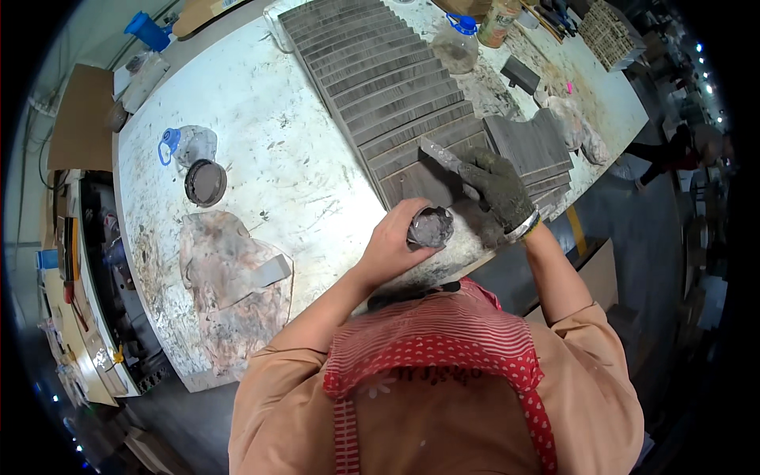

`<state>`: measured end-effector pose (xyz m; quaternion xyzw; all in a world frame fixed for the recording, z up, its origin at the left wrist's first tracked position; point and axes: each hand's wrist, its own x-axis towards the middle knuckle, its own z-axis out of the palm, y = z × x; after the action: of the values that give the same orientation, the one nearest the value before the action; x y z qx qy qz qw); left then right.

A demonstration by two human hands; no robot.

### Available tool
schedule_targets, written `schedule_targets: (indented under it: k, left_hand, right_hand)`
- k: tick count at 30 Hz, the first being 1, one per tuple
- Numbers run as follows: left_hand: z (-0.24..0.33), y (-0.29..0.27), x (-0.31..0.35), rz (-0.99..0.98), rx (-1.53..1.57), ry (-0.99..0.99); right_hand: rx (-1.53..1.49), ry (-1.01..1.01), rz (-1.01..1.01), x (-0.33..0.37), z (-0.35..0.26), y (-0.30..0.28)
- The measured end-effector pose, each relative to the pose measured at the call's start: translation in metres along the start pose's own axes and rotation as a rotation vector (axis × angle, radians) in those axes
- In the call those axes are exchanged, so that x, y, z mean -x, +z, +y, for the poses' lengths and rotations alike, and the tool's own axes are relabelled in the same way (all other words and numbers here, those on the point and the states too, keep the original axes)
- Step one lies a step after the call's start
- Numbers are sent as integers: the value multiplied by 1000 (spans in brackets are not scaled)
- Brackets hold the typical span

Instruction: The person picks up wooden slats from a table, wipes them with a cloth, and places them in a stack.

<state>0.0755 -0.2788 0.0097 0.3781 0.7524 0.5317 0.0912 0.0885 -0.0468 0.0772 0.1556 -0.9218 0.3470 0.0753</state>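
we can pass over the tabletop [297, 158] between the round container [206, 183] and the grey panels [396, 83] blocking us ahead.

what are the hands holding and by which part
The left hand holds a paste tub around its side; the gloved right hand, a flat scraper by its near end.

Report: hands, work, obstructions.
Bare left hand: round smeared container, grey paste inside. Dark-gloved right hand: flat grey scraper, over grey streaked boards. No obstruction seen.

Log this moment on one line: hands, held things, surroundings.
Left hand: holds cup of grey paste | Right hand: gloved, holds scraper | Nearby: grey boards, stained cloth
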Motion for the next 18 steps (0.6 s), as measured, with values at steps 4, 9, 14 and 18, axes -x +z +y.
schedule_targets:
  k: [4,9,14,18]
  left_hand:
    - [9,-10,2,87,255,-207]
    - [4,-39,19,350,310,-252]
    - [29,-60,23,366,230,-260]
    - [25,-72,27,444,300,-368]
  right_hand:
    - [-343,432,-52,10,-18,4]
    - [-122,131,169,13,-41,7]
    - [-165,-142,275,6,-52,34]
    - [-688,180,110,4,-66,32]
